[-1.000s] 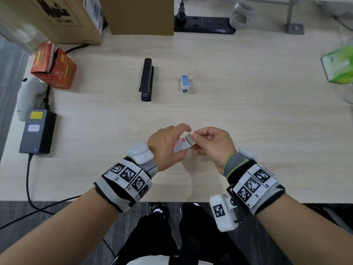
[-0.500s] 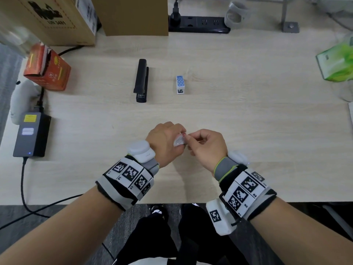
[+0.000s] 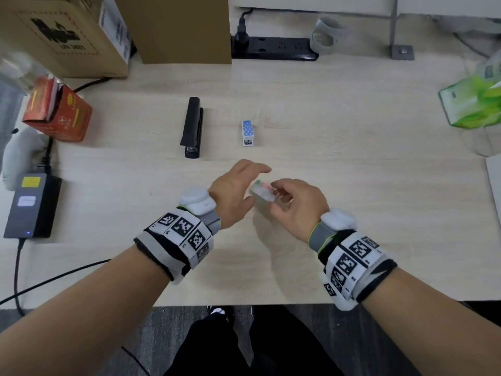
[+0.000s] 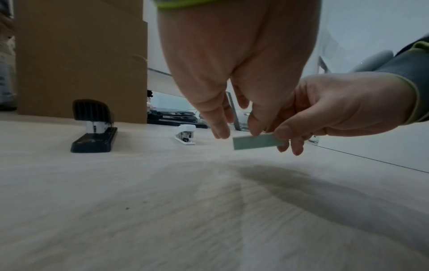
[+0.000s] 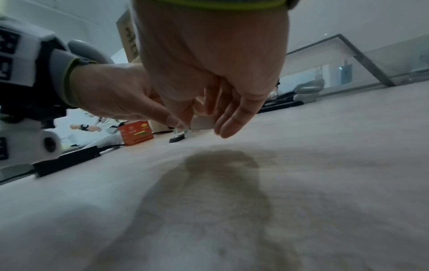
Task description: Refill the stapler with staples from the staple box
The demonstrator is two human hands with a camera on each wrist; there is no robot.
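Holding the staple box (image 3: pixel 262 193) just above the desk (image 3: pixel 352 158), the right hand (image 3: pixel 296 206) pinches it between thumb and curled fingers, its long side roughly level in the left wrist view. The left hand (image 3: pixel 237 191) sits just beside it, fingers relaxed and mostly straight, gripping nothing; whether its fingertips brush the box I cannot tell. Beyond the hands, well apart from them, the black stapler (image 3: pixel 192 127) lies closed on the desk ahead of the left hand. A small blue-and-white stapler (image 3: pixel 247 132) stands beside it, almost straight ahead of the box.
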